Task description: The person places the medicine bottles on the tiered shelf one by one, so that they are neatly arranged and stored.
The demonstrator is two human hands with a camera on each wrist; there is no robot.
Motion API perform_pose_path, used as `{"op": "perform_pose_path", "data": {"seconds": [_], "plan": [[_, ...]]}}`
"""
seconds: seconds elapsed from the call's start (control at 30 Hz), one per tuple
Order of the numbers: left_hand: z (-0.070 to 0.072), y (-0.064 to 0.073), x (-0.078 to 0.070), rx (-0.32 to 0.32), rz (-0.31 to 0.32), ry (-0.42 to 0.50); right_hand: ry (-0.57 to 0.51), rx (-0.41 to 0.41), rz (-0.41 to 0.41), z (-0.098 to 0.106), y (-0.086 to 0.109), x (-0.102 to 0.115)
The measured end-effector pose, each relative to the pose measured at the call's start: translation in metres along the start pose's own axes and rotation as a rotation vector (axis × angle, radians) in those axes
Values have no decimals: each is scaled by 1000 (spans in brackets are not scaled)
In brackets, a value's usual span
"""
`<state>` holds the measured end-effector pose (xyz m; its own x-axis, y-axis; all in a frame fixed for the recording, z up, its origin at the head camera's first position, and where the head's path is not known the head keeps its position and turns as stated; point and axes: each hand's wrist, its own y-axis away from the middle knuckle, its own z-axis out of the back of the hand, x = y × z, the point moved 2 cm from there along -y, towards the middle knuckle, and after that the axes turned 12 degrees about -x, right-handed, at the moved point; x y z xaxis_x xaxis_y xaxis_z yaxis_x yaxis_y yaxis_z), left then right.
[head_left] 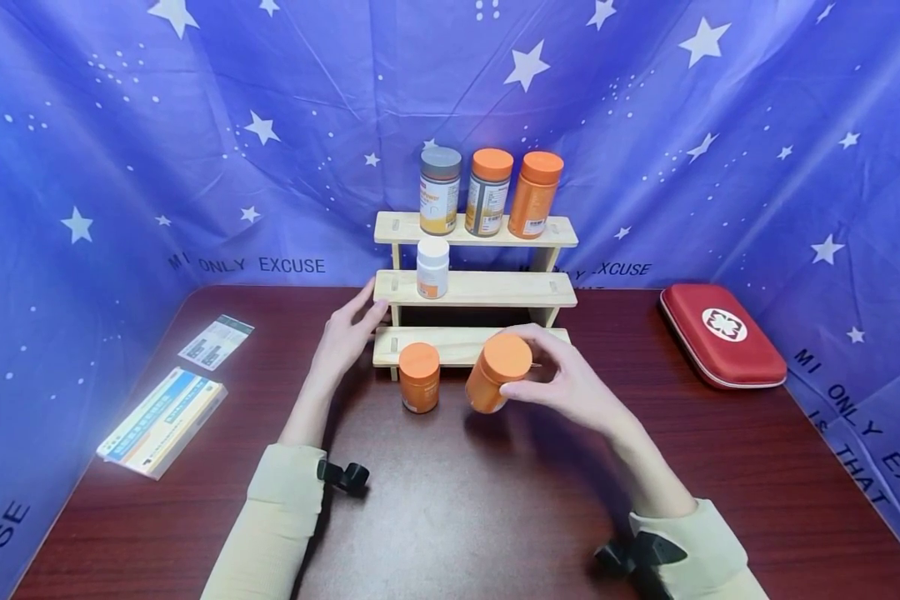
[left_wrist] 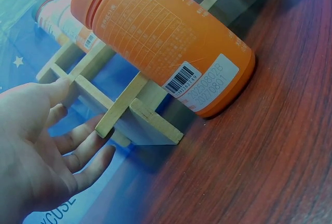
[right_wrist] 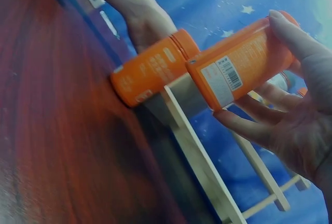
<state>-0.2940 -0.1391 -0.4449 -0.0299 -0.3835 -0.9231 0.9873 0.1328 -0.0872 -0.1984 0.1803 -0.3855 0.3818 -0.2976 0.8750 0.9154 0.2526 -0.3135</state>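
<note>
My right hand point(head_left: 570, 383) grips an orange bottle point(head_left: 489, 385) with an orange cap, thumb on one side and fingers on the other. Tilted, this bottle hangs above the table before the bottom shelf; its barcode label shows in the right wrist view. A second orange bottle point(head_left: 420, 385) stands upright on the table, left of the held one. My left hand point(head_left: 345, 333) touches the left end of the three-tier wooden rack point(head_left: 495, 287), its fingers loosely bent at the shelf ends. One small white bottle point(head_left: 432, 271) stands on the middle shelf.
On the top shelf stand a grey-capped bottle point(head_left: 440, 192), an orange-capped grey bottle point(head_left: 489, 193) and an orange bottle point(head_left: 536, 196). A medicine box point(head_left: 161, 423) and a flat printed packet point(head_left: 216, 342) lie left. A red zip case point(head_left: 723, 333) lies right. Behind hangs a blue star curtain point(head_left: 307, 167).
</note>
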Motion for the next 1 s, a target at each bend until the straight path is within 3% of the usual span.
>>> {"op": "perform_pose_path", "data": {"seconds": [0.37, 0.53, 0.67, 1.0], "plan": [[-6, -2, -4, 3, -4, -1, 32, -15, -35, 31, -12, -8], [-4, -2, -4, -10, -10, 0, 87, -26, -13, 43, -37, 0], [-3, -3, -2, -1, -10, 3, 110, -31, -42, 52, -59, 9], [2, 1, 0, -11, -13, -16, -7, -27, -89, 55, -108, 25]]}}
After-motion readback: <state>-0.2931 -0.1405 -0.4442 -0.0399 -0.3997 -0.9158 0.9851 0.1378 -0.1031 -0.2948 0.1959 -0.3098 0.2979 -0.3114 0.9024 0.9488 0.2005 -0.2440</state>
